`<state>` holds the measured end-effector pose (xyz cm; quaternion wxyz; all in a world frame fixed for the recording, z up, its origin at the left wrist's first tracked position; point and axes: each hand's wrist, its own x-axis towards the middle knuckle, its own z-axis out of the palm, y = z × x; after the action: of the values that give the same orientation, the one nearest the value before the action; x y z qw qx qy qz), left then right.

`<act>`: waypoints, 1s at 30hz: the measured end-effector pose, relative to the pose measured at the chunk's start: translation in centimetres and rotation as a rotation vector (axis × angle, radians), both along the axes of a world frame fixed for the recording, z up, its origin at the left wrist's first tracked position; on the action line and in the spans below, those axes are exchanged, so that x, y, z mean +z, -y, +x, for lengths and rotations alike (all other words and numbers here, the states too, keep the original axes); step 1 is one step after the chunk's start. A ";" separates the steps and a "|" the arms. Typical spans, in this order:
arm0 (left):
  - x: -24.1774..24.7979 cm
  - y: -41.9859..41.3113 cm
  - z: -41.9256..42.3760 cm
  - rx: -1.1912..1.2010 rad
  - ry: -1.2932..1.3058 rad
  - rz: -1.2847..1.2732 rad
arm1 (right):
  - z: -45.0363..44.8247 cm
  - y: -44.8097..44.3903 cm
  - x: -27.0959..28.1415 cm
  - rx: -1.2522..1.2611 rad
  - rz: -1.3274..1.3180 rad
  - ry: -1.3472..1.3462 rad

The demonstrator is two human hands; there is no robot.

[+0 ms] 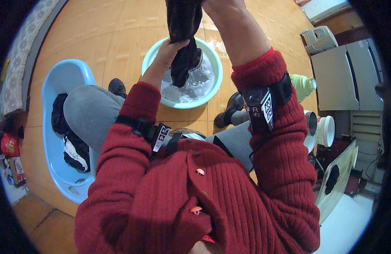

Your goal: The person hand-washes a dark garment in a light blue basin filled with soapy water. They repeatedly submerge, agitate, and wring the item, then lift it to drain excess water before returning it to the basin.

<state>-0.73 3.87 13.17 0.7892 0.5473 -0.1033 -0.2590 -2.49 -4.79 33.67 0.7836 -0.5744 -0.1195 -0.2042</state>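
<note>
A wet black garment [184, 23] rises from a pale green basin [218, 76] to the top edge of the picture, where its upper end is cut off. My left hand [174, 47] grips it partway down, above the basin. At the top edge my right hand [216, 4] is beside the raised cloth; its fingers are out of view, but the cloth is held up there. The garment's lower end [180, 76] hangs over foamy grey water [200, 85]. Something dark with a paler edge [196, 59] shows beside it at the basin.
To my left, a blue plastic tub [51, 152] holds black clothes [60, 111] and a white cloth piece [75, 154]. At right stand a green plastic container [303, 87], white buckets [325, 130], a cabinet [335, 76] and a tilted board [336, 197]. Wet patches mark the tiled floor [119, 41].
</note>
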 end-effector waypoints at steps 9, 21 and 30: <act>-8.5 1.0 1.9 0.079 -0.078 0.230 | 1.3 10.0 -11.6 -0.434 -0.349 -0.036; -16.0 1.6 1.7 0.176 0.517 1.230 | -1.2 12.1 -32.6 -0.703 -0.787 -0.705; -20.5 2.8 -0.4 -0.064 0.913 1.501 | -1.8 9.3 -37.9 -0.417 -1.187 -0.783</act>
<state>-1.08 1.10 -7.29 0.0949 0.9687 -0.2265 -0.0361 -4.33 -14.07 -4.24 0.2716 -0.9430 0.1902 -0.0302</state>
